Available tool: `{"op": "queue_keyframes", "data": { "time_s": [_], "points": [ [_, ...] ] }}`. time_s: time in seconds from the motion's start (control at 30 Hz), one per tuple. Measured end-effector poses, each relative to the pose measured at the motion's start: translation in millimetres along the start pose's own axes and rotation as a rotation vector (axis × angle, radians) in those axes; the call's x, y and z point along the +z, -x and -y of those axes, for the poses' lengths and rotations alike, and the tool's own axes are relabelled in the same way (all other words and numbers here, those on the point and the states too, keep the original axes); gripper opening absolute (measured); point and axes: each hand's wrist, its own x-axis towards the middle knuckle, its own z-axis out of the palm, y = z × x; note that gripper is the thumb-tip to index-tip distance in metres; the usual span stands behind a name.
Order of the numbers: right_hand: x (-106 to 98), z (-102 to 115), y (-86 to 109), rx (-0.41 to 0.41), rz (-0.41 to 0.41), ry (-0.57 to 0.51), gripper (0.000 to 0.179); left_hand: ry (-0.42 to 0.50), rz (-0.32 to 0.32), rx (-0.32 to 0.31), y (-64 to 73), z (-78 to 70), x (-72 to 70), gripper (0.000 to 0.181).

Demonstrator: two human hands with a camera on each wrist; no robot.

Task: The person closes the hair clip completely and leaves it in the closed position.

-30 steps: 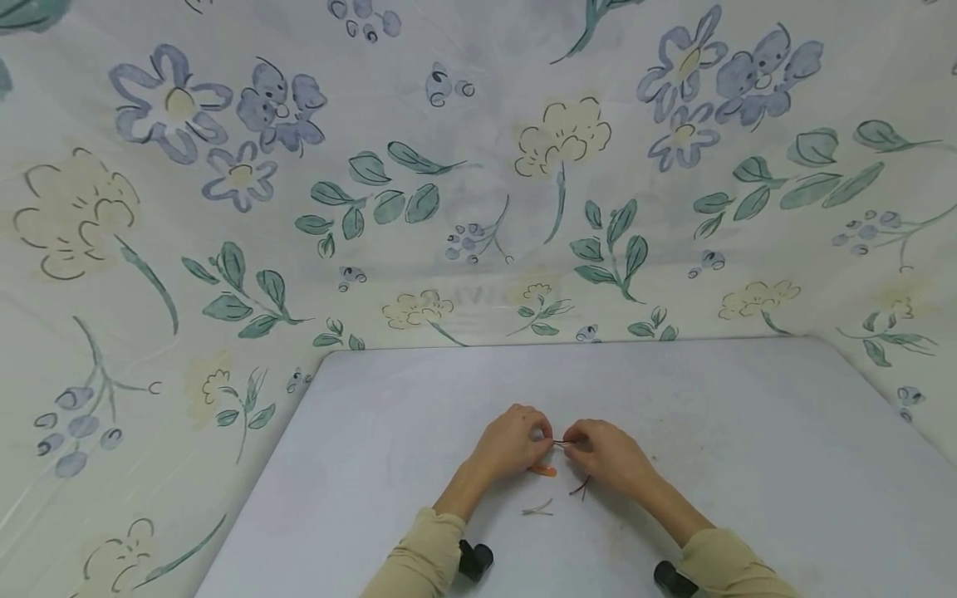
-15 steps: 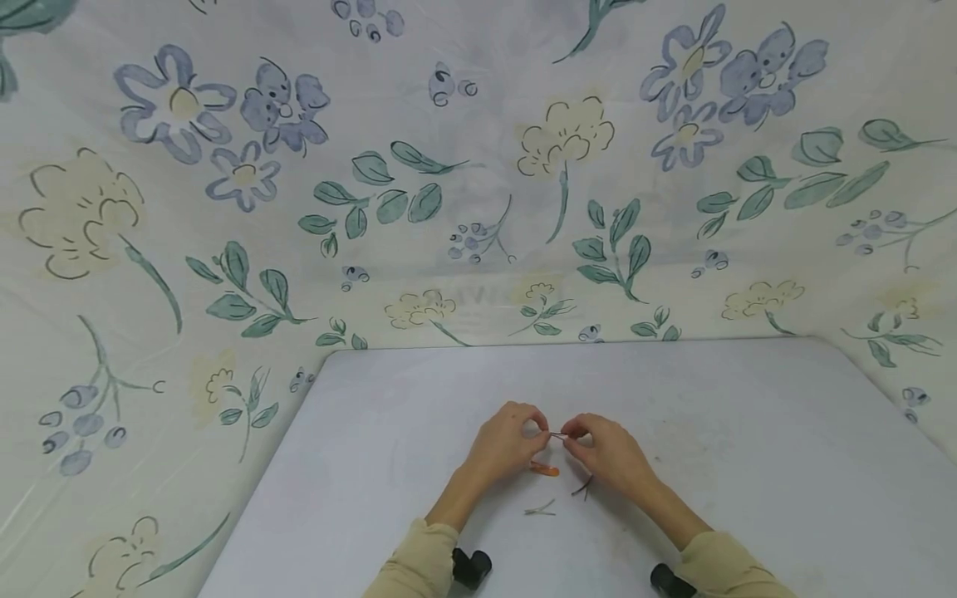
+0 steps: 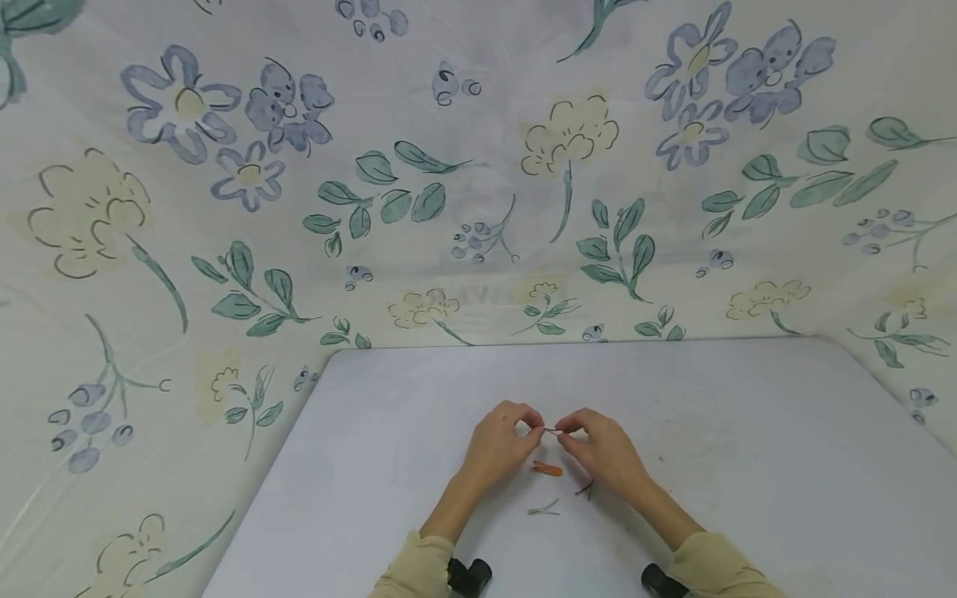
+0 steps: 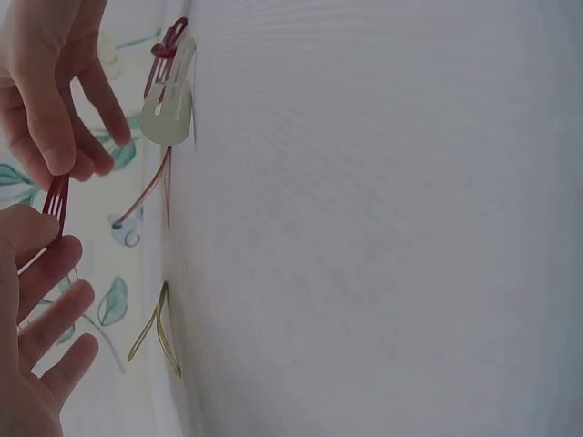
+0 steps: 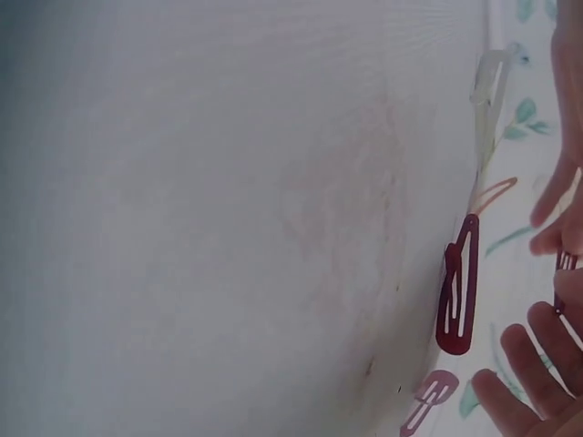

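Red hair clip (image 4: 59, 193) points lengthwise from left hand (image 3: 499, 440) to right hand (image 3: 604, 450), each pinching one end.

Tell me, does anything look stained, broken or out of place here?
Just the tabletop: faint brownish smudges and small dark specks on the person's right side stand out against the pale surface. No damage is evident on the loose hair clips.
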Motion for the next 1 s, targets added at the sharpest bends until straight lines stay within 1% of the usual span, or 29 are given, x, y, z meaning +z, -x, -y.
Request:
{"op": "queue_keyframes", "data": {
  "time_s": [0.13,0.23,0.53,0.73,0.87,1.0],
  "points": [
    [2,1,-0.2,-0.011,-0.02,-0.003,0.013,0.017,-0.024,0.01,1.3,-1.3,-3.1,0.003],
    [3,2,-0.5,-0.021,-0.039,-0.008,0.013,0.032,-0.032,0.013,2.2,-1.5,-5.2,0.004],
    [8,6,-2.5,-0.053,-0.097,-0.061,0.013,0.067,-0.081,-0.003,4.1,2.0,-8.3,0.005],
    [11,8,-3.3,-0.04,-0.116,-0.082,0.012,0.081,-0.1,-0.019,4.7,1.6,-8.9,0.005],
    [11,10,-3.7,-0.036,-0.127,-0.097,0.012,0.093,-0.117,-0.016,4.9,1.9,-8.2,0.004],
    [10,11,-4.5,-0.035,-0.126,-0.098,0.012,0.114,-0.124,-0.036,4.8,2.5,-7.3,0.002]
  ]
}}
